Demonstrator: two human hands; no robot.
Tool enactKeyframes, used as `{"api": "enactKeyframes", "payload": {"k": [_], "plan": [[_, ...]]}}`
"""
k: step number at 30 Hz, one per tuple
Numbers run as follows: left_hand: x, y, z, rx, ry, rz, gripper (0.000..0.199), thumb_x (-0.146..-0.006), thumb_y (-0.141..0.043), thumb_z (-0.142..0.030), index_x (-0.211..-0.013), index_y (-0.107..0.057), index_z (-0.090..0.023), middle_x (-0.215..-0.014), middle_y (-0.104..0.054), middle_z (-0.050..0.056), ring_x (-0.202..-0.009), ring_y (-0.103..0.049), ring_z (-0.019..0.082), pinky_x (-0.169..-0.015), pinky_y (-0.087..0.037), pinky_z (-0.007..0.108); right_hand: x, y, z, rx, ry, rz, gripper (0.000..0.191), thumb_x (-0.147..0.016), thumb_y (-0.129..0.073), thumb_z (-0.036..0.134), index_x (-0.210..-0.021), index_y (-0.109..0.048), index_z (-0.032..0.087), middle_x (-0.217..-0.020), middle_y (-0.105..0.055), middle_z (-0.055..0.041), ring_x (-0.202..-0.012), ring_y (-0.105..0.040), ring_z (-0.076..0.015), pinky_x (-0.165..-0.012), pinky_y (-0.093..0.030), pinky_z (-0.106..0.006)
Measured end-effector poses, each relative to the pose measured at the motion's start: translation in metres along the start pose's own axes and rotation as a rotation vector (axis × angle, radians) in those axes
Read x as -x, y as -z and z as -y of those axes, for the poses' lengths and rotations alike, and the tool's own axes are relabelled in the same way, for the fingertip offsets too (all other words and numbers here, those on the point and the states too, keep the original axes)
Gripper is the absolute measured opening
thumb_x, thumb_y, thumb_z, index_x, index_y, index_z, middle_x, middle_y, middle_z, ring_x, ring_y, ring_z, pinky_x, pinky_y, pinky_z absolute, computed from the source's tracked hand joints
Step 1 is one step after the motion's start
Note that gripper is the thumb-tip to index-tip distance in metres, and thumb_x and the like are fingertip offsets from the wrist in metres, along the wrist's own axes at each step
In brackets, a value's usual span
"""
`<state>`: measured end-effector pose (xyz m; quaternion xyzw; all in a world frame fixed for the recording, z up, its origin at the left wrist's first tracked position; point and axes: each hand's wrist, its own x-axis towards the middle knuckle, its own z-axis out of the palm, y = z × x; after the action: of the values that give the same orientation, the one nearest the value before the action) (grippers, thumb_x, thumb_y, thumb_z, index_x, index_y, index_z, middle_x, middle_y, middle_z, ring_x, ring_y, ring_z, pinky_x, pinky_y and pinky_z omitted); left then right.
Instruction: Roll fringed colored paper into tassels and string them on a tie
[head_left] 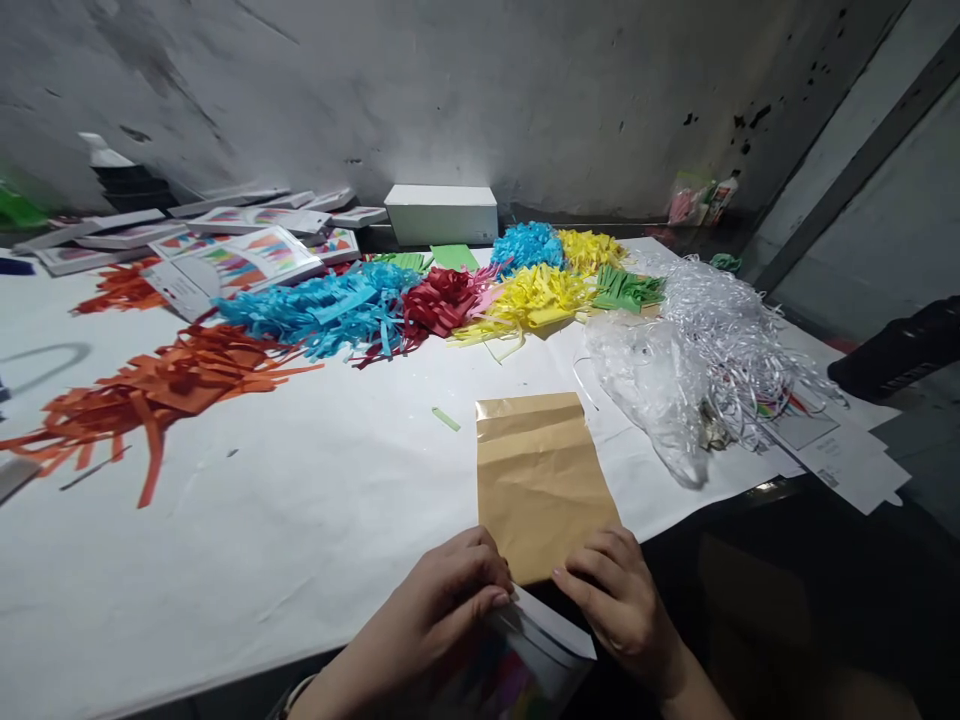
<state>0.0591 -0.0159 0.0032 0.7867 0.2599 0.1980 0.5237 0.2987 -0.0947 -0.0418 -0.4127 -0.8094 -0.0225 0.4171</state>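
My left hand (461, 585) is closed on the upper edge of a white flat box (544, 630) with a colourful tassel print, tilted below the table's near edge. Its fingertips also meet the near left corner of a brown paper piece (544, 480). That brown paper lies on the white-covered table, creased, with a glossy strip along its far edge. Near its right corner my right hand (619, 600) is closed, thumb and fingers pinching the paper's near edge. Part of the box is dark and hidden by my left hand and arm.
Fringed paper bundles line the table's back: orange (180, 380), blue (330, 305), red (442, 300), yellow (544, 295) and green (626, 288). White stringy strands (720, 320) and a clear plastic bag (649, 380) lie right. Printed boxes (262, 260) and a white box (441, 215) stand behind.
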Motion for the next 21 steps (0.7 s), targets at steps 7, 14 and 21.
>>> {"api": "enactKeyframes", "payload": {"k": [7, 14, 21], "plan": [[-0.002, 0.001, -0.001, -0.021, 0.015, 0.002, 0.039, -0.099, -0.044, -0.052, -0.087, -0.063, -0.020, -0.088, -0.061, 0.004, -0.082, -0.058, 0.017, -0.073, -0.044, 0.026, -0.002, -0.004, 0.005, -0.051, -0.109, -0.076, 0.025, -0.087, -0.054, -0.002, -0.095, -0.067, 0.018, -0.079, -0.065, -0.0016, -0.079, -0.057, -0.0165, -0.086, -0.041, -0.043], [-0.002, 0.002, -0.001, -0.006, 0.006, -0.004, 0.036, -0.098, -0.046, -0.049, -0.086, -0.064, -0.020, -0.087, -0.061, 0.004, -0.081, -0.059, 0.017, -0.072, -0.044, 0.026, -0.002, 0.001, 0.006, -0.119, -0.213, -0.019, 0.023, -0.089, -0.054, 0.003, -0.087, -0.065, 0.023, -0.076, -0.061, 0.0017, -0.077, -0.057, -0.0156, -0.089, -0.041, -0.046], [-0.001, 0.001, -0.001, -0.003, 0.003, -0.005, 0.037, -0.099, -0.046, -0.049, -0.086, -0.063, -0.019, -0.088, -0.061, 0.004, -0.082, -0.058, 0.017, -0.073, -0.044, 0.026, -0.003, 0.006, 0.005, -0.140, -0.271, 0.015, 0.017, -0.090, -0.060, 0.008, -0.099, -0.065, 0.022, -0.086, -0.061, -0.0023, -0.084, -0.055, -0.0179, -0.080, -0.045, -0.038]]}}
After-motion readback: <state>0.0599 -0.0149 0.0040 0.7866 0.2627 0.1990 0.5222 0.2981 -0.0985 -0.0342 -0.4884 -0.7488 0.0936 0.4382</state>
